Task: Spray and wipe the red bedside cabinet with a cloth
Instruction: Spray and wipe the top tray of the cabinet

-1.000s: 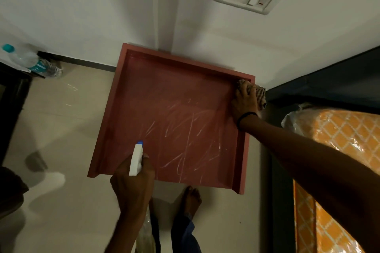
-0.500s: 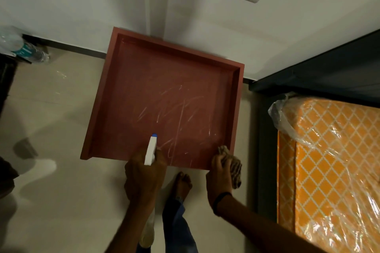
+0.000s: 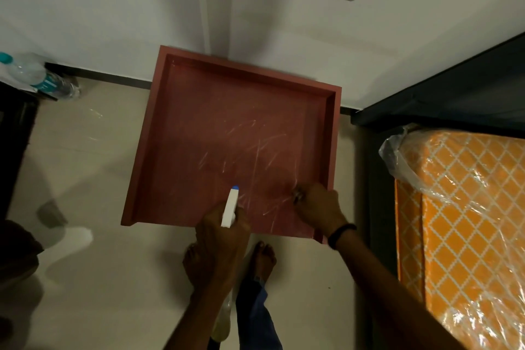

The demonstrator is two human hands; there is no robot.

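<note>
- Two hands over red bedside cabinet [image 3: 227, 133], pushed against white wall beside bed.
- Left hand [image 3: 224, 231] clenched around spray bottle [image 3: 230, 207], blue nozzle aimed at streaked top.
- Right hand [image 3: 319, 207] pressed on cloth [image 3: 297, 196], mostly hidden, at front right corner.
- Bare feet below on floor.
</note>
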